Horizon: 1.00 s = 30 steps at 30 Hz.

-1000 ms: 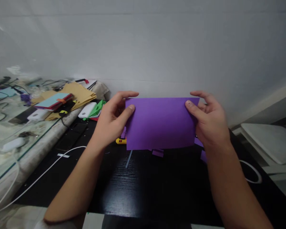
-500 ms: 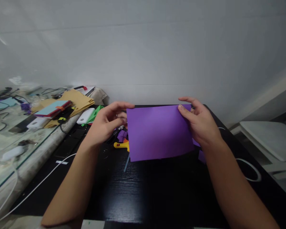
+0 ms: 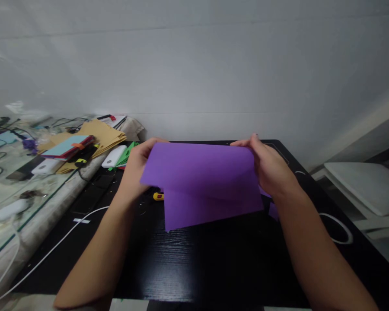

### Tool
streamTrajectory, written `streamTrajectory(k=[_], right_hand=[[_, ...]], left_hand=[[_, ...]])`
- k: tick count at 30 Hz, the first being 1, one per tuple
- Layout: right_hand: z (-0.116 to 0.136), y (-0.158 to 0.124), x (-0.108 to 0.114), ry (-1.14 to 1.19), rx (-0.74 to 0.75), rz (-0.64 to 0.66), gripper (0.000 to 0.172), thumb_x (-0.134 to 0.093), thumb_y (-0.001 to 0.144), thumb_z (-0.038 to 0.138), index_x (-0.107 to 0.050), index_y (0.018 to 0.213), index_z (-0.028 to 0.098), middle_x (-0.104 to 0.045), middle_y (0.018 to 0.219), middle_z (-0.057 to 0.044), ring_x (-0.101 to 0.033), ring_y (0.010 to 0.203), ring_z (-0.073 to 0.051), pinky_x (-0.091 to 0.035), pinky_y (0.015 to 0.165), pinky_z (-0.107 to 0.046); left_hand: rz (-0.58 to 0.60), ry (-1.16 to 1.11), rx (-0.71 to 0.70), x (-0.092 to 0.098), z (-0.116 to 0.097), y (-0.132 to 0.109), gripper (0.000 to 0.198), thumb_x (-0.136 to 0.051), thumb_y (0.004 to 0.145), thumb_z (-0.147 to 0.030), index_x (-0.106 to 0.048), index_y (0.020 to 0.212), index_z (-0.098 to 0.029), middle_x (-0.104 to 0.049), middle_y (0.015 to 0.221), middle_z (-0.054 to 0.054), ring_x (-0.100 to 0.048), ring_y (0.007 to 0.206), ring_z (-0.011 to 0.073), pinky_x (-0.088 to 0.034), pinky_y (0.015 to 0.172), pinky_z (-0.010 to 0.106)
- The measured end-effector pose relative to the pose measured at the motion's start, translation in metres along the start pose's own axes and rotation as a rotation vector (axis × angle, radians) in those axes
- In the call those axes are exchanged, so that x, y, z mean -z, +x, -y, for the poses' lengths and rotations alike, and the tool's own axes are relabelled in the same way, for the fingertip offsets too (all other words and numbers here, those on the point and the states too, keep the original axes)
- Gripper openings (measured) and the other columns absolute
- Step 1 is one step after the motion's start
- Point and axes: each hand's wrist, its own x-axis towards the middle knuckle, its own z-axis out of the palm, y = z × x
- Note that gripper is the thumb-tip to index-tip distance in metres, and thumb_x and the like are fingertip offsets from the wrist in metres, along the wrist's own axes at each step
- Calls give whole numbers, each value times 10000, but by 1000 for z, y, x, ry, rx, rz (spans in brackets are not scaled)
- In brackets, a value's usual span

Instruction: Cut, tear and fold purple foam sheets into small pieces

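A purple sheet of paper [image 3: 207, 185] is held above the black table [image 3: 194, 259], its upper half bent over toward me so a fold line runs across its middle. My left hand [image 3: 134, 170] grips the sheet's upper left edge, fingers hidden behind the paper. My right hand [image 3: 270, 170] pinches the upper right corner, fingers closed on the paper. The sheet's lower edge hangs just above the table.
A yellow tool [image 3: 158, 196] and purple scraps [image 3: 274, 211] lie under the sheet. At the left are brown envelopes [image 3: 103, 131], a notebook [image 3: 68, 147], a white power bank [image 3: 114, 156], green paper [image 3: 127, 153] and white cables [image 3: 52, 250]. A white chair [image 3: 363, 185] stands at right.
The flat sheet has been bent over: my left hand took its upper left edge again and both hands brought the top edge forward and down, making a fold.
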Motion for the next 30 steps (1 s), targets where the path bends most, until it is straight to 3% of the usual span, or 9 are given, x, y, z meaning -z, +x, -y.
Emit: streamTrajectory(k=[2, 5, 10, 15, 18, 23, 25, 27, 30], right_hand=[[1, 1, 0, 66, -43, 80, 514, -456, 983, 680, -722, 920, 245, -703, 890, -86, -696, 842, -254, -572, 668, -375], [0, 3, 0, 119, -30, 76, 393, -467, 992, 553, -628, 790, 256, -629, 776, -69, -659, 775, -241, -557, 645, -372], [1, 2, 1, 196, 18, 91, 254, -507, 869, 316, -416, 640, 253, -408, 638, -13, -463, 546, -174, -464, 531, -342], [0, -2, 0, 67, 72, 96, 103, -700, 804, 282, -602, 804, 251, -657, 802, -31, -632, 694, -197, -572, 657, -349], [-5, -2, 0, -29, 124, 57, 275, -802, 801, 351, -653, 1009, 249, -733, 890, -37, -711, 760, -220, -619, 743, -390], [-10, -1, 1, -157, 217, -114, 507, -839, 802, 401, -554, 1197, 260, -690, 720, 20, -680, 630, -190, -566, 576, -318], [-10, -1, 0, -177, 260, -166, 503, -834, 812, 383, -548, 1211, 275, -635, 648, 52, -616, 548, -159, -506, 510, -280], [-9, -1, -1, -178, 278, -175, 383, -813, 830, 379, -606, 1132, 268, -601, 617, 56, -571, 516, -137, -468, 484, -261], [-7, -1, 0, -182, 295, -129, 242, -818, 816, 393, -708, 952, 226, -651, 694, 14, -603, 589, -129, -507, 541, -259]], left_hand=[[-41, -11, 35, -1, 5, 3, 115, -759, 789, -259, -675, 828, -191, -687, 736, -1, -630, 659, 142, -484, 591, 250], [-36, -157, 177, -3, 10, 6, 224, -775, 812, -329, -629, 939, -217, -602, 620, -51, -527, 475, 103, -399, 459, 232], [-122, -202, 267, -5, 11, 8, 418, -841, 757, -298, -506, 1002, -250, -602, 587, -87, -482, 409, 84, -362, 413, 205], [-85, -160, 178, -7, 14, 8, 410, -831, 777, -304, -470, 966, -256, -561, 589, -104, -432, 407, 62, -328, 408, 183], [-77, -136, 127, -8, 16, 7, 383, -828, 787, -302, -487, 957, -258, -517, 577, -112, -385, 415, 58, -292, 409, 180], [-59, -3, 77, -7, 15, 6, 223, -789, 845, -383, -671, 876, -197, -586, 661, -32, -455, 535, 78, -320, 480, 210], [-50, 2, 79, -5, 13, 6, 238, -789, 847, -407, -725, 856, -178, -630, 723, 0, -501, 604, 93, -353, 524, 221], [-30, -24, 90, -4, 12, 6, 245, -812, 826, -405, -761, 901, -178, -647, 761, 10, -521, 644, 103, -369, 553, 229], [13, -35, 70, -2, 11, 5, 302, -867, 768, -347, -783, 1017, -199, -585, 709, -19, -488, 624, 103, -346, 549, 233]])
